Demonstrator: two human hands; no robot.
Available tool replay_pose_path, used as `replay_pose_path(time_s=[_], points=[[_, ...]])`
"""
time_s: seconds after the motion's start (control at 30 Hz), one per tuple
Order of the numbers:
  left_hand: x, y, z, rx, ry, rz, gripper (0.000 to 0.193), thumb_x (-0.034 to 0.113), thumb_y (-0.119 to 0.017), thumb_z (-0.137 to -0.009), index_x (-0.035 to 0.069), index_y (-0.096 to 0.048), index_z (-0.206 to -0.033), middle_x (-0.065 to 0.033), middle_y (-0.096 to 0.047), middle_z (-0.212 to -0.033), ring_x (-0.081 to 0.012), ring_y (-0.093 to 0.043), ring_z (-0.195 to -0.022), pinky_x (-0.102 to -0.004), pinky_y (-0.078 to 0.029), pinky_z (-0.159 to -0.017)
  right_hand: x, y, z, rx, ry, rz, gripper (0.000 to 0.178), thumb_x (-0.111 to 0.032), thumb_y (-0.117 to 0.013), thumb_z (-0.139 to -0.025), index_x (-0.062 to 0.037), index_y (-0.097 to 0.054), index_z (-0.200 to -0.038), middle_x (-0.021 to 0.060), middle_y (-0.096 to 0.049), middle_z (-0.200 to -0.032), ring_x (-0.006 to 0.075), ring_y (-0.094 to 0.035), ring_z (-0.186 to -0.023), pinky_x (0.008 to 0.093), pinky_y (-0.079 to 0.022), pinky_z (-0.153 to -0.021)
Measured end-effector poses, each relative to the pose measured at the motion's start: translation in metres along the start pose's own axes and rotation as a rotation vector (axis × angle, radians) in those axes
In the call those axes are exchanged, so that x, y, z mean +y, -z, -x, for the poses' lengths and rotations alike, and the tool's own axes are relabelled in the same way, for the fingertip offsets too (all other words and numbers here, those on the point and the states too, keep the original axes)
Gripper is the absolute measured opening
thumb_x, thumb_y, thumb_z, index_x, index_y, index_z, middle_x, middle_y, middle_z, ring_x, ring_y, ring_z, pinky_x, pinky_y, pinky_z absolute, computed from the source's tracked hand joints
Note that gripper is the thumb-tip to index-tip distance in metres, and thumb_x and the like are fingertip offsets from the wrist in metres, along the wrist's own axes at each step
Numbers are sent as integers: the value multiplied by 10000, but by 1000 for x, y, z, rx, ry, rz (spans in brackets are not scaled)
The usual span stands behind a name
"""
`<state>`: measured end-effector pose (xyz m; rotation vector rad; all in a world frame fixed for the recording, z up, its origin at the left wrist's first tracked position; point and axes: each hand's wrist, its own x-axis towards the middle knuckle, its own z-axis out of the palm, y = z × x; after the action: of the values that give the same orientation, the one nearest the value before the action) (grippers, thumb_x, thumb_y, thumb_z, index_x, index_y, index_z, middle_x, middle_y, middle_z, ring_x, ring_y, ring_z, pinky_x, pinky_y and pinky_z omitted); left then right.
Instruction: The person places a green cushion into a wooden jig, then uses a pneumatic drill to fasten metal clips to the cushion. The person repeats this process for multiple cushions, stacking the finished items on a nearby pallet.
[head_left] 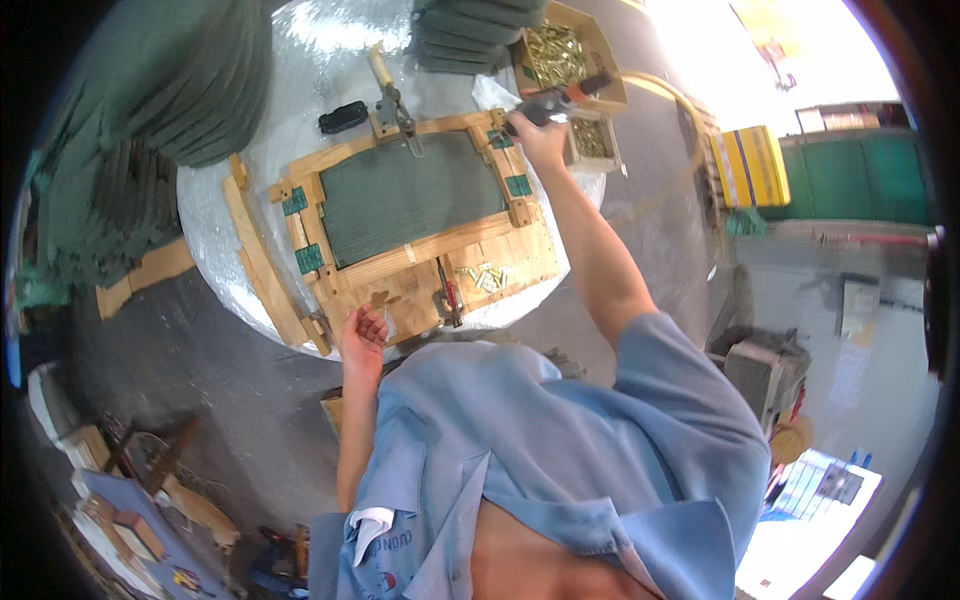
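Observation:
My right hand [541,140] grips a black power driver with an orange band [552,102], at the far right corner of a wooden frame jig [440,248]. A dark green-grey panel [410,195] lies inside the jig, with green hinge-like plates [310,258] along both short sides. Near the jig's front left corner is my left hand [364,335], palm up with fingers curled in. Whatever it may hold is too small to make out. Two toggle clamps sit on the jig: one at the back [395,105] reaching over the panel, one red-handled [449,295] in front.
Loose brass-coloured hardware [486,277] lies on the jig board. Boxes of brass pieces [557,55] and small screws [592,140] stand at the back right. Stacked dark green panels [200,80] rise at the left. Wooden strips [262,260] lie beside the jig on the wrapped round table [215,215].

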<state>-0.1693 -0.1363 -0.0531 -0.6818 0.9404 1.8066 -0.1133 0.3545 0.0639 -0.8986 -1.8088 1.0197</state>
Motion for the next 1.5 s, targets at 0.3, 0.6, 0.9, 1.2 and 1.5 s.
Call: replay_pose_path(time_s=[0.3,0.6,0.9,1.2,1.5], points=[[20,-27,15,-69,-19,19,451,397,-546,-1126,35,-639,-1378,-133,-733,-1186,-244,-729,-1090,-378,-617,-951,-58,27,30,-98,-214,-316,551,-29,-806,-849,-84,-597,-1356,81,-706,-1123,228,-743,-980,398,-691,-729],[44,-73,52,-385,-87,197,740,542,-402,-1142,-45,-410,-1594,-273,-473,-1609,-386,-502,-1467,-496,-407,-1250,-173,23,192,-269,-290,-730,539,82,-724,-846,-46,-517,-1326,166,-713,-1097,306,-717,-1047,476,-597,-988],[64,-73,70,-388,-205,229,680,533,-389,-1150,-18,-491,-1534,-235,-600,-1489,-346,-591,-1386,-488,-489,-1166,-206,-20,248,-487,-192,-705,576,-1,-725,-830,-53,-489,-1352,203,-683,-1128,350,-702,-1084,573,-581,-1032],[66,-65,76,-355,-157,146,661,526,-376,-1156,-7,-526,-1517,-225,-649,-1433,-333,-656,-1310,-459,-540,-1095,-221,-44,250,-569,-210,-663,561,19,-749,-815,-28,-493,-1312,185,-707,-1106,328,-735,-1059,426,-572,-978],[52,-26,56,-348,-60,41,444,401,-563,-1130,10,-661,-1316,-176,-754,-1178,-253,-750,-1085,-435,-628,-982,-233,-36,243,-541,-216,-779,572,45,-716,-834,-32,-479,-1349,175,-682,-1099,357,-727,-1058,611,-604,-1015]])
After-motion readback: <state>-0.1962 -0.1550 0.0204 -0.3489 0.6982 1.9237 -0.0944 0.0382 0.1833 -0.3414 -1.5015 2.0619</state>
